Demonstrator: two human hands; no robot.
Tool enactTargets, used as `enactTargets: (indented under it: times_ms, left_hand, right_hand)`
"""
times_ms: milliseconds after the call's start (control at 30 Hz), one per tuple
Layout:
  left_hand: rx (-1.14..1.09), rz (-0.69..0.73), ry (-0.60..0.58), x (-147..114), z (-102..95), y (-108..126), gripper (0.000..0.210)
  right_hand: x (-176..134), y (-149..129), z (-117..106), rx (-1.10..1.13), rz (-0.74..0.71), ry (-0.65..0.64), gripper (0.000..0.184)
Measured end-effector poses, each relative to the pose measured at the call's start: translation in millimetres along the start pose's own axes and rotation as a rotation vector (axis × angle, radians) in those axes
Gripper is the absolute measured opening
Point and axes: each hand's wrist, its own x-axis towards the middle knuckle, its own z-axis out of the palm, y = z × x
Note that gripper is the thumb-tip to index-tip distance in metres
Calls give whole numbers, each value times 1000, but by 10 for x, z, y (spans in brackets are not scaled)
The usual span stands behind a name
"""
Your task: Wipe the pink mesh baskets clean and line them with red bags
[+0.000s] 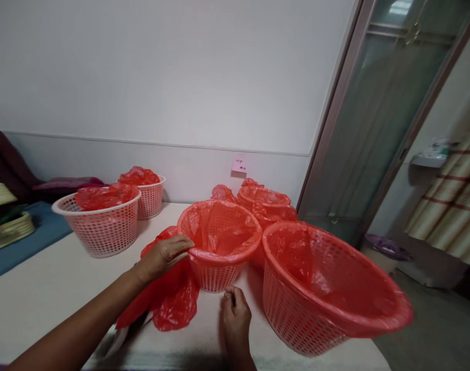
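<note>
the middle basket (217, 275) is standing on the white table (45, 309) before me, a red bag (219, 221) lining it and covering its rim. my left hand (168, 254) is touching the rim's left side, fingers nearly straight; i cannot tell if it is gripping. my right hand (237, 312) is curling half closed near the basket's base, its grasp hidden. loose red plastic (176, 306) is lying leftward; a lined basket (304, 309) is standing rightward.
</note>
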Motion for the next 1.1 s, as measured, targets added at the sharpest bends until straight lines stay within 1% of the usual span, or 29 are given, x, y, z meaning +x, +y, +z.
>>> enactTargets:
  times_ms: [133,200,267,333,433,500,600,700,767,833,900,1000,1100]
  left_hand:
    - [-69,-18,-34,-43,-118,68,21]
    - [-94,-62,-28,-38,-170,124,19]
    - [-109,-135,7,-12,-199,193,20]
    - [-116,-230,90,30,-194,266,24]
    - [-121,-341,265,104,-130,356,25]
    - [-133,-366,354,155,-77,390,23]
    - [-163,-394,451,244,-34,394,23]
    - [-190,-433,510,385,-31,352,22]
    - [-206,-457,511,510,-17,303,21]
    - [-215,-503,489,635,27,240,20]
    - [-213,-573,472,736,91,161,21]
    - [-224,-681,489,842,166,20,25]
    - [-291,-744,549,963,186,-98,26]
  right_hand:
    - [-88,-99,-117,82,48,3,19]
    - [-87,-181,-163,140,100,-2,22]
    - [-34,-289,-199,226,163,7,24]
    - [65,-418,-224,333,217,25,29]
    - [231,-623,-242,475,283,4,39]
    - [312,-754,-249,527,293,-12,41]
    - [377,-938,-263,538,251,2,39]
    - [423,-1079,-268,506,191,-12,38]
    - [467,-1122,-248,447,124,-51,41]
    - [522,-1114,-208,310,57,-118,46]
    - [571,-1073,-164,120,-7,-186,48]
    - [597,-1020,-130,-101,-117,-228,36]
    - [546,-1039,-141,-186,-158,-263,28]
